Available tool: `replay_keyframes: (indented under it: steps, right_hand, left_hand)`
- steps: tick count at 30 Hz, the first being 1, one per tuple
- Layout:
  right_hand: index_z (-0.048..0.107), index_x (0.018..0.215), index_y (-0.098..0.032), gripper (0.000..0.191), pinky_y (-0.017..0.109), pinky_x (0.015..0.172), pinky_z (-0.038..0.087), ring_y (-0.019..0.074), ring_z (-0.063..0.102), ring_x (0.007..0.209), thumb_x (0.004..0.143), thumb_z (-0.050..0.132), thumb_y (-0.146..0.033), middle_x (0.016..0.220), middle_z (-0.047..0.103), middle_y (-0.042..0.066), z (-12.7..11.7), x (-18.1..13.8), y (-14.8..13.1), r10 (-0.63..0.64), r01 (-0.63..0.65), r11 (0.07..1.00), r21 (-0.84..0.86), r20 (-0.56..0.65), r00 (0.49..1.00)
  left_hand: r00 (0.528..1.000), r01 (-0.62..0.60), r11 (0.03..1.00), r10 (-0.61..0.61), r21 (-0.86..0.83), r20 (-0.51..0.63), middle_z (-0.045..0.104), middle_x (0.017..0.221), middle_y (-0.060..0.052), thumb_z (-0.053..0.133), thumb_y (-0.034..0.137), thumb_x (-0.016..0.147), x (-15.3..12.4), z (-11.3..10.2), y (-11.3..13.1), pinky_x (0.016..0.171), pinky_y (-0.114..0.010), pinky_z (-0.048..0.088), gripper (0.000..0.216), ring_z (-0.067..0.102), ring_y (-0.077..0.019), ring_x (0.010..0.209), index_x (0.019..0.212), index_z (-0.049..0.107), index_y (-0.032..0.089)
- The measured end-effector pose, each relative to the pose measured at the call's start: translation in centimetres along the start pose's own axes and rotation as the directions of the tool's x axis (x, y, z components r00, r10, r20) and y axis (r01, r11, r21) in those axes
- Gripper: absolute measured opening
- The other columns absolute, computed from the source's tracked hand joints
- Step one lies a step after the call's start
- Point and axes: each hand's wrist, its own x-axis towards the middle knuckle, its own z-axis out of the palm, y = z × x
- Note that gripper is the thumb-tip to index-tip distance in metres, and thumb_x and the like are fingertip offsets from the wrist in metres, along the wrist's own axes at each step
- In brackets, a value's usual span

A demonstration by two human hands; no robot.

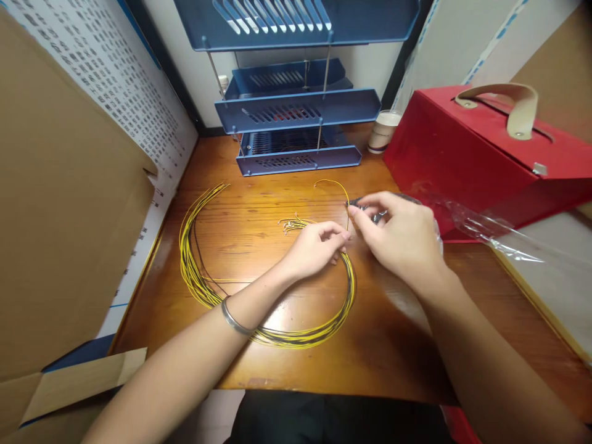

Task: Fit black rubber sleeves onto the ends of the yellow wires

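A bundle of thin yellow and black wires (305,338) curves in a wide open loop on the wooden table. My left hand (317,246) is closed near the right end of the loop, thumb and index finger pinching a wire. From that pinch a single yellow wire (343,188) rises and bends over to the left. My right hand (398,231) is closed on that same wire at its fingertips. Small dark pieces (370,213) lie in clear plastic beside and partly under the right hand. Several bundled wire ends (293,224) stick out left of the left hand.
A blue tiered tray rack (298,111) stands at the back. At the right is a red box (462,148) with a beige handle, a paper cup (385,131) beside it and clear plastic (499,231) in front. Cardboard (69,185) walls off the left.
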Motion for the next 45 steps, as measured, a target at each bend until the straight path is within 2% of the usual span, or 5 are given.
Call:
replay_keyframes:
  steps: [5, 11, 18, 26, 45]
  right_hand:
    - [0.079, 0.078, -0.02, 0.021, 0.029, 0.071, 0.05, 0.0215, 0.074, 0.076, 0.087, 0.064, -0.032, 0.079, 0.079, 0.005, 0.6, -1.0, 0.5, 0.072, -0.091, 0.993, 0.069, 0.243, 0.967]
    - [0.075, 0.076, -0.019, 0.02, 0.031, 0.068, 0.05, 0.0218, 0.073, 0.07, 0.086, 0.061, -0.029, 0.077, 0.079, 0.005, 1.8, -1.0, 1.0, 0.098, -0.136, 0.975, 0.176, 0.207, 0.973]
    - [0.068, 0.082, -0.017, 0.022, 0.03, 0.066, 0.052, 0.0197, 0.072, 0.063, 0.092, 0.06, -0.035, 0.075, 0.076, 0.007, 2.3, -0.9, 1.7, 0.159, -0.208, 0.933, 0.292, 0.185, 0.97]
    - [0.066, 0.09, -0.018, 0.02, 0.027, 0.049, 0.051, 0.0176, 0.067, 0.053, 0.092, 0.058, -0.036, 0.07, 0.07, 0.003, 3.0, -1.0, 1.7, 0.149, -0.216, 0.886, 0.41, 0.19, 0.97]
    - [0.069, 0.124, -0.013, 0.042, 0.04, 0.086, 0.05, 0.0244, 0.066, 0.082, 0.085, 0.068, -0.03, 0.113, 0.072, 0.017, 0.2, 0.3, 2.5, -0.01, -0.004, 0.997, -0.075, -0.179, 0.984]
  left_hand:
    - [1.0, 0.003, 1.0, -0.003, -0.027, -0.007, 0.059, 0.069, 0.002, 0.054, 0.02, 0.094, 0.1, 0.1, -0.4, 0.055, -0.017, 0.049, 0.018, 0.055, -0.0045, 0.053, 0.079, 0.061, 0.011]
    - [0.996, -0.066, 0.98, 0.077, 0.189, -0.052, 0.065, 0.073, -0.001, 0.056, 0.024, 0.094, -0.5, -0.3, -0.2, 0.062, -0.025, 0.052, 0.019, 0.058, -0.01, 0.059, 0.092, 0.071, 0.012]
    - [0.974, -0.141, 0.495, 0.226, 0.857, 0.029, 0.07, 0.106, -0.013, 0.058, 0.028, 0.095, -2.9, -1.7, 1.0, 0.093, -0.038, 0.049, 0.028, 0.064, -0.0233, 0.096, 0.113, 0.072, 0.012]
    - [0.978, -0.179, 0.55, 0.191, 0.816, 0.086, 0.071, 0.093, -0.007, 0.063, 0.045, 0.092, -2.6, -0.8, 0.5, 0.077, -0.033, 0.048, 0.035, 0.063, -0.0208, 0.082, 0.11, 0.071, 0.015]
    - [0.987, -0.102, 0.507, 0.159, 0.856, 0.023, 0.071, 0.102, -0.007, 0.073, 0.047, 0.085, -2.3, 0.1, 0.0, 0.088, -0.038, 0.049, 0.039, 0.064, -0.0246, 0.096, 0.111, 0.071, 0.019]
